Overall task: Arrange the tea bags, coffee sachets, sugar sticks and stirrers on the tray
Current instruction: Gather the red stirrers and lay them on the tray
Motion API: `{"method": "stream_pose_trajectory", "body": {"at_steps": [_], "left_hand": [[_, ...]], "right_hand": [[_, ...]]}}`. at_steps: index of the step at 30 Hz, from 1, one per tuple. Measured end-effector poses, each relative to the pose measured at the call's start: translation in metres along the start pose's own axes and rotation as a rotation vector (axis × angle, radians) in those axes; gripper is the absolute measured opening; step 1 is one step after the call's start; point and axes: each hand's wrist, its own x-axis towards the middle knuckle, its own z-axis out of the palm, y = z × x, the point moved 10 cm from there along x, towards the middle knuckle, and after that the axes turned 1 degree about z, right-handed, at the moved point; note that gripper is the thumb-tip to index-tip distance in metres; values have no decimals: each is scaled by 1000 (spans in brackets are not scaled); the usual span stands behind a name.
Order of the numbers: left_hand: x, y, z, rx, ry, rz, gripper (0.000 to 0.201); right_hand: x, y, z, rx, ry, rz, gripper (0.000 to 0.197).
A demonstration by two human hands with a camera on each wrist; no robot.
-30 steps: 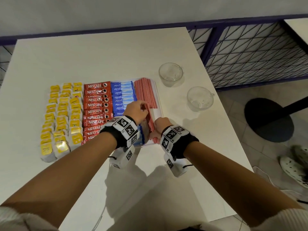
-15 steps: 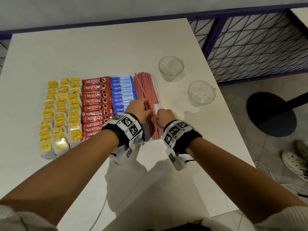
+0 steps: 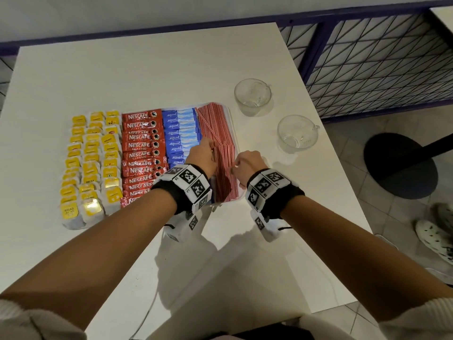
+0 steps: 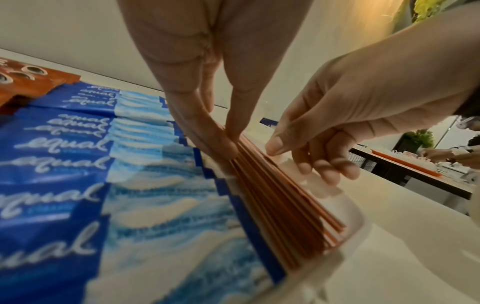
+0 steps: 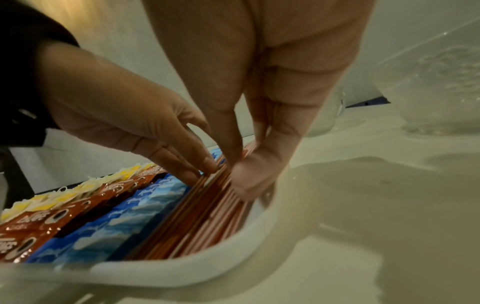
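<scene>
A white tray [image 3: 235, 137] holds four columns: yellow tea bags [image 3: 92, 163], red coffee sachets [image 3: 142, 148], blue sugar sticks [image 3: 179, 131] and red stirrers [image 3: 215, 123]. Both hands are at the stirrer column's near half. My left hand [image 3: 208, 148] pinches stirrers [image 4: 272, 195] on the column's left side between thumb and straight fingers. My right hand [image 3: 234, 168] pinches stirrers [image 5: 207, 216] on the right side, beside the tray rim [image 5: 233, 267]. The hands stand a few centimetres apart. One stirrer lies slanted across the far part of the column.
Two clear glass cups [image 3: 252, 96] [image 3: 297, 133] stand on the white table [image 3: 147, 69] to the right of the tray. A dark railing [image 3: 367, 57] runs behind the table's right edge. A black table base [image 3: 399, 165] and a white shoe [image 3: 436, 236] are on the floor.
Both hands have stayed on the stirrer column. The right hand has shifted a little farther from the near end and the left fingers have reached forward. The camera view has shifted slightly.
</scene>
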Motion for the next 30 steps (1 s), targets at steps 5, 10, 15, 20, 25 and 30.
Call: {"method": "stream_pose_trajectory", "body": {"at_steps": [5, 10, 15, 20, 25, 30], "left_hand": [[1, 4, 3, 69, -7, 26, 53], [0, 9, 4, 126, -6, 30, 46], [-1, 9, 4, 101, -4, 29, 43], [-5, 7, 6, 26, 9, 9, 40], [-2, 3, 2, 11, 46, -11, 40], [-3, 1, 0, 42, 50, 12, 29]], "right_hand": [[1, 0, -5, -31, 27, 35, 27], [3, -3, -5, -23, -11, 38, 35], [0, -4, -4, -29, -18, 10, 36], [-4, -8, -1, -36, -14, -18, 34], [-4, -7, 0, -14, -18, -11, 34], [-4, -3, -3, 19, -14, 10, 34]]}}
